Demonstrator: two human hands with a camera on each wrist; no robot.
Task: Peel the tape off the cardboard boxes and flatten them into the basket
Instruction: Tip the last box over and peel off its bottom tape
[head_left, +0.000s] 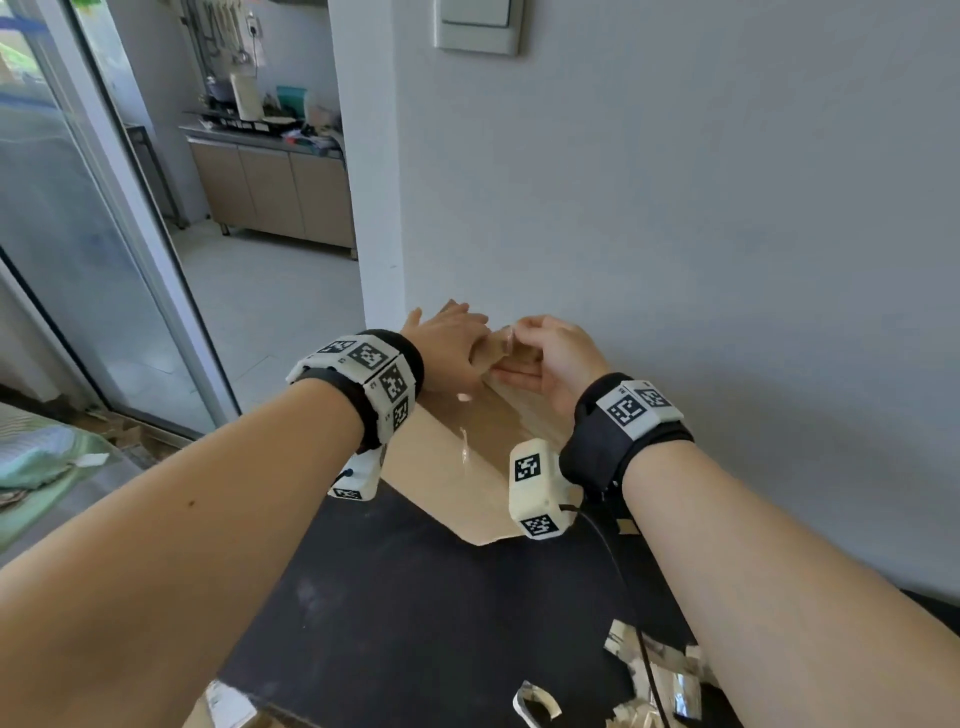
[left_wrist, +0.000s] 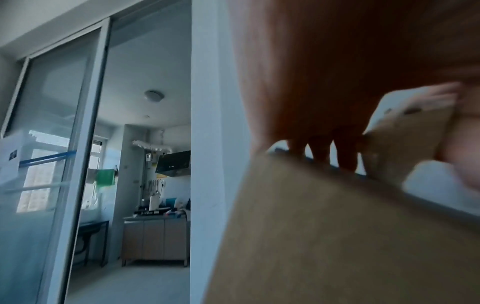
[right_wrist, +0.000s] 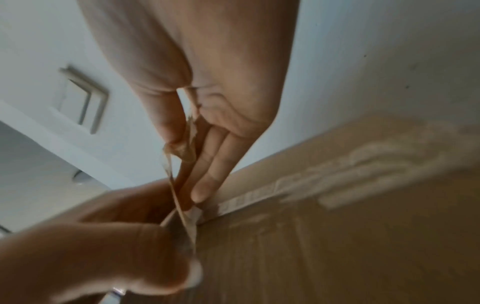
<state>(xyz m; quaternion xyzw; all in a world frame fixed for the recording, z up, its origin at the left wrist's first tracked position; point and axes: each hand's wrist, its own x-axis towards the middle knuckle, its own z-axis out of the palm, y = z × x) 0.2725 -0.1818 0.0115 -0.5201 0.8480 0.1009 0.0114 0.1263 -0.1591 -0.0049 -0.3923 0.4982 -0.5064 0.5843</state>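
A brown cardboard box (head_left: 447, 467) stands on the dark table, its far end close to the wall. My left hand (head_left: 457, 332) lies on the box's far end. Its fingers (left_wrist: 322, 152) curl over the far edge, and the thumb sits beside the tape. My right hand (head_left: 519, 338) pinches a lifted strip of brownish tape (head_left: 501, 343) between thumb and fingers just above that end. In the right wrist view the tape strip (right_wrist: 179, 195) runs from the pinch down to the box (right_wrist: 337, 246) beside my left hand (right_wrist: 145, 236). No basket is in view.
Several scraps of peeled tape (head_left: 654, 670) lie on the dark table (head_left: 415, 623) near its front edge. A grey wall (head_left: 675, 260) rises right behind the box. A sliding glass door (head_left: 104, 260) and a kitchen floor are to the left.
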